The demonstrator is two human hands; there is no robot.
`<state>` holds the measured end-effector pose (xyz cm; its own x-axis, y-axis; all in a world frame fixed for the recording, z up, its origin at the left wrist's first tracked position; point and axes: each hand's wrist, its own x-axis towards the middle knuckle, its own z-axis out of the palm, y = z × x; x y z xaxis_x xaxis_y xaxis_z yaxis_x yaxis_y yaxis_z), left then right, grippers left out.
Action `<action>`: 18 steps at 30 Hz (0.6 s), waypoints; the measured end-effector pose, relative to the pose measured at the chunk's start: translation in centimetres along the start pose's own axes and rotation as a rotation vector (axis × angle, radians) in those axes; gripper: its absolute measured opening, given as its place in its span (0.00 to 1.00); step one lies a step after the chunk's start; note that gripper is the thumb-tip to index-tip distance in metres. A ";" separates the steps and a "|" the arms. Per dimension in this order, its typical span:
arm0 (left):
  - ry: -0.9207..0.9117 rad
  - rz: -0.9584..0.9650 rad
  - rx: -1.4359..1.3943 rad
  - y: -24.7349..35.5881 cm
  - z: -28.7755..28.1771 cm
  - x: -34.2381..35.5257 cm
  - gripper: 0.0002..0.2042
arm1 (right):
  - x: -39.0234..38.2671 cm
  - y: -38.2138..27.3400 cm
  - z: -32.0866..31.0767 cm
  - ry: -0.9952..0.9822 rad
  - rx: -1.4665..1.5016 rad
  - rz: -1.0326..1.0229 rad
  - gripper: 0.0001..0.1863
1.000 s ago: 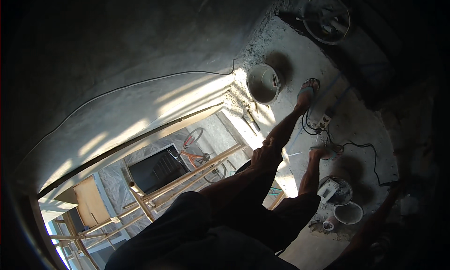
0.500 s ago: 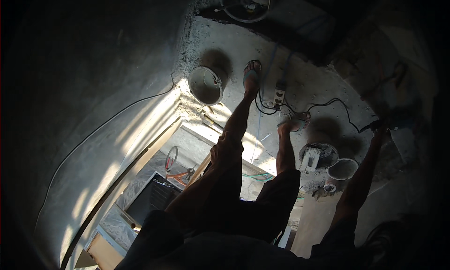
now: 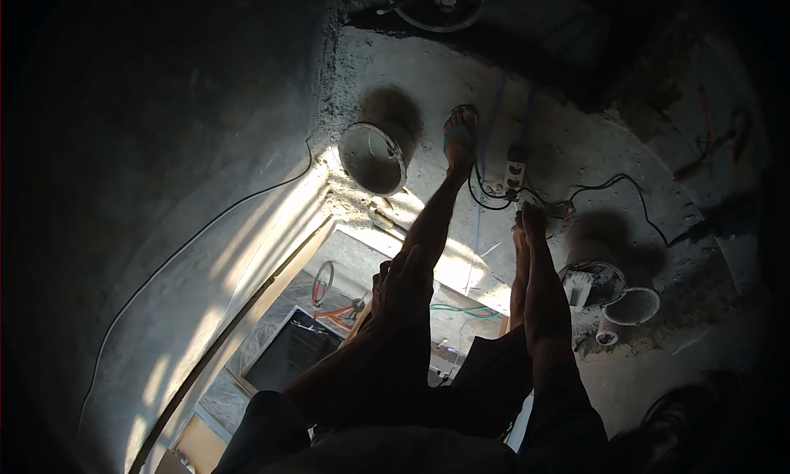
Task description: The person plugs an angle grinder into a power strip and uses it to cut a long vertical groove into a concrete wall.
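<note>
My left hand (image 3: 401, 270) lies over my bent left knee, fingers spread across it and holding no object. My right arm reaches down in front of my right foot, and my right hand (image 3: 531, 220) is just below the white socket strip (image 3: 514, 176) on the concrete floor. Its fingers are too dark to show whether they grip anything. Black cables (image 3: 487, 204) run from the strip, one of them curving right to a dark tool (image 3: 704, 231), largely lost in shadow.
A bucket (image 3: 373, 160) stands left of my sandalled left foot (image 3: 460, 132). At right are a mortar-smeared bucket (image 3: 605, 283), a round container (image 3: 632, 307) and a small pipe-like piece (image 3: 606, 334). A sunlit opening (image 3: 329, 252) drops away at lower left. Another cable (image 3: 197, 219) trails along the wall.
My right hand has left the dark tool at the right and moved left to beside the socket strip. My left hand stays on my knee. The view has shifted slightly.
</note>
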<state>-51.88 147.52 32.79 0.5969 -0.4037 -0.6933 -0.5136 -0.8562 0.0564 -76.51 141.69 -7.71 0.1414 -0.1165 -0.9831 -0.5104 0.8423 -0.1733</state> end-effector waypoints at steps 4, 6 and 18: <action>0.016 0.091 0.192 -1.3 -0.6 -0.5 0.28 | 4.4 2.4 5.7 0.106 -0.592 0.257 0.23; 0.023 0.200 0.291 -0.6 0.0 0.9 0.29 | 7.2 4.5 2.8 0.157 -0.698 0.109 0.25; -0.302 0.175 -0.180 5.2 22.0 22.0 0.30 | 4.6 5.8 1.6 0.650 -1.252 -0.935 0.11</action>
<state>-54.98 141.25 2.00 0.2877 -0.4588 -0.8407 -0.4591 -0.8364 0.2994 -77.51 146.89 -13.20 0.5774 -0.7473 -0.3290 -0.8148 -0.5012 -0.2914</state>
